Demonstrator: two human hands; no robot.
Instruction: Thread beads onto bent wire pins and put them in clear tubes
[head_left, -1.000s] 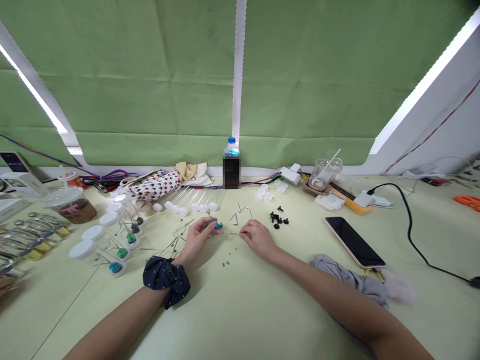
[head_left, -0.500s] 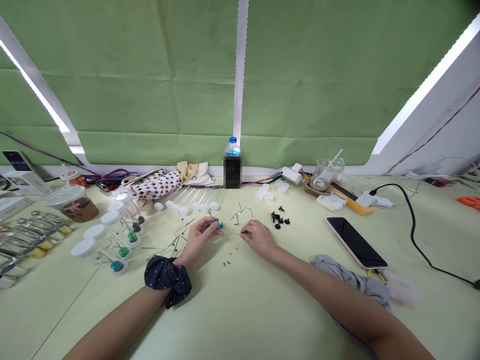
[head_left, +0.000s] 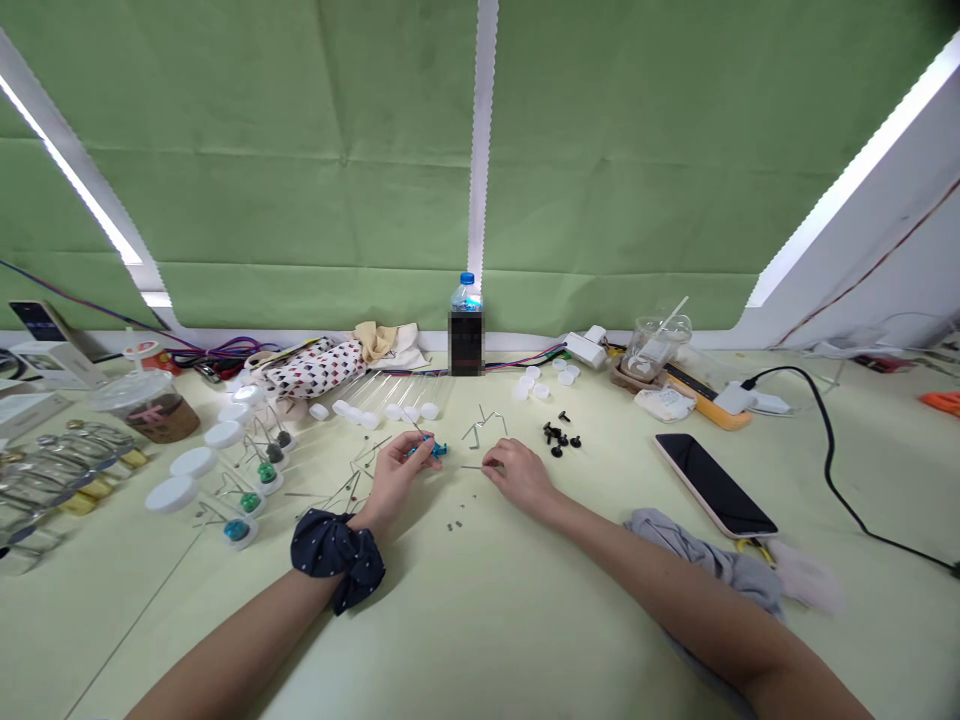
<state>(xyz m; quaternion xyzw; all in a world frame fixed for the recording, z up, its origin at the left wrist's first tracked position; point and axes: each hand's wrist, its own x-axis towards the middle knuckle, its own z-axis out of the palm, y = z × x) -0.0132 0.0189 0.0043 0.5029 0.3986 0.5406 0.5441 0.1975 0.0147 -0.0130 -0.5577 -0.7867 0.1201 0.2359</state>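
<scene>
My left hand (head_left: 397, 474), a dark dotted scrunchie (head_left: 337, 555) round its wrist, pinches a small bright blue piece (head_left: 438, 450); its exact kind is too small to tell. Between the fingertips of my right hand (head_left: 519, 472) is a thin metal rod (head_left: 471, 467), pointing left toward the blue piece but apart from it. Bent metal rods (head_left: 486, 424) lie just beyond both hands, and more thin rods (head_left: 349, 487) are scattered left of my left hand. Several tiny grey bits (head_left: 455, 525) rest on the table in front of me.
Black screws or pegs (head_left: 559, 436) and white caps (head_left: 531, 384) lie to the right. A phone (head_left: 716, 485) and grey cloth (head_left: 701, 555) flank my right arm. At left are capped clear tubes (head_left: 247, 500) with coloured contents and a drink cup (head_left: 161, 410). A bottle (head_left: 466, 300) stands at the back.
Almost nothing differs. Both hands keep their grips in nearly the same place, and the whole view has shifted very slightly.
</scene>
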